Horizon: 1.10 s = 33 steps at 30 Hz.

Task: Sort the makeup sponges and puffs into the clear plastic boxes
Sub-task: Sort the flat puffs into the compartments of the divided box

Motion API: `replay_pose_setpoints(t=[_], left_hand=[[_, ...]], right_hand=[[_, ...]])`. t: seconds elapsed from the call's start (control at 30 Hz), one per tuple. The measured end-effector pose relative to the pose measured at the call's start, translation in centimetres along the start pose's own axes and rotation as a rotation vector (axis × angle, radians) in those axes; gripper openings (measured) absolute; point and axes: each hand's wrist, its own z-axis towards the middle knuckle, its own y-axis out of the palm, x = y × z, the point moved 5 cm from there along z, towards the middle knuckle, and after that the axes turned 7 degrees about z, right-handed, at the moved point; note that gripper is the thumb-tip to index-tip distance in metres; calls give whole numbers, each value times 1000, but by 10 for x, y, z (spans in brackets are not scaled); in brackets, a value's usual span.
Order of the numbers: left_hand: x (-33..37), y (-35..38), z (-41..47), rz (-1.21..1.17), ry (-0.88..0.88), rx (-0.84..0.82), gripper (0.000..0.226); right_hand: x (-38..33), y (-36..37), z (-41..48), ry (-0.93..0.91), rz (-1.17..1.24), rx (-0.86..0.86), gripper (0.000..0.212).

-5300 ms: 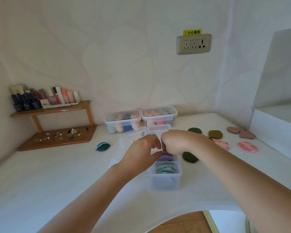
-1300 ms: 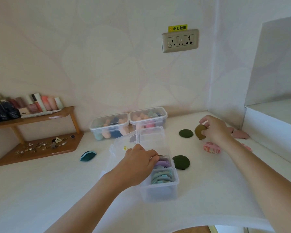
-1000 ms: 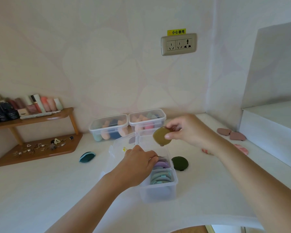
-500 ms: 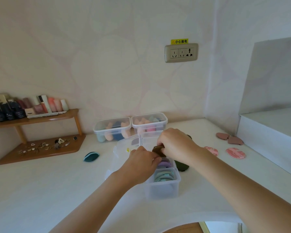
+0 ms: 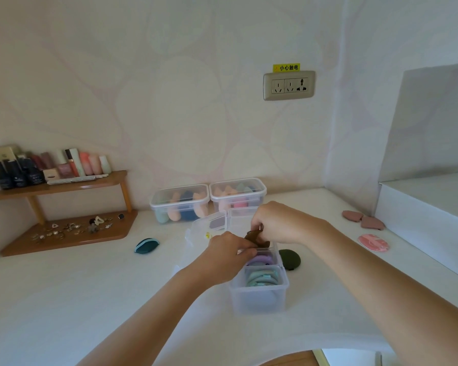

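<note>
An open clear plastic box [image 5: 258, 299] stands in the middle of the white table, holding upright purple and teal puffs [image 5: 262, 276]. My right hand [image 5: 275, 223] pinches an olive-brown puff [image 5: 253, 238] over the box's far end. My left hand [image 5: 228, 256] grips the box's left rim beside it. A dark green puff [image 5: 290, 258] lies just right of the box. A teal puff [image 5: 146, 245] lies to the left. Pink and mauve puffs [image 5: 372, 242] lie at the right.
Two lidded clear boxes [image 5: 181, 204] of sponges stand against the back wall. A loose clear lid [image 5: 209, 225] lies behind the open box. A wooden shelf [image 5: 64, 186] at left carries cosmetics bottles and small jewellery. A white raised block [image 5: 428, 215] borders the right side.
My right hand picked the olive-brown puff from the right side of the table and carried it left to the open box. My left hand stayed on the box.
</note>
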Motion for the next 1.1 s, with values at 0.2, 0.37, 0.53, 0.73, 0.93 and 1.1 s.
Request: replay_pose_setpoints(t=[0.2,0.37,0.53,0.73,0.93,1.1], left_hand=[[-1,1,1,16,-12,-11,32],[-1,1,0,29,-3,-13,32],[-2,2,3,31,54,-28,31],[-10,5,6,-56,91,-99,31],[-4,3,4,-42,127,-154,33],[-1,2,3,18,107,-70,32]], right_hand=[[1,7,3,118,-182,-216,29],[0,5,3,90,-146,-137,32],[0,-1,-2,-5,-29,152,22],[10,2,-3,-15,169,167,12],[23,5,1,15,449,91,13],[13,2,-1,-20,310,78,10]])
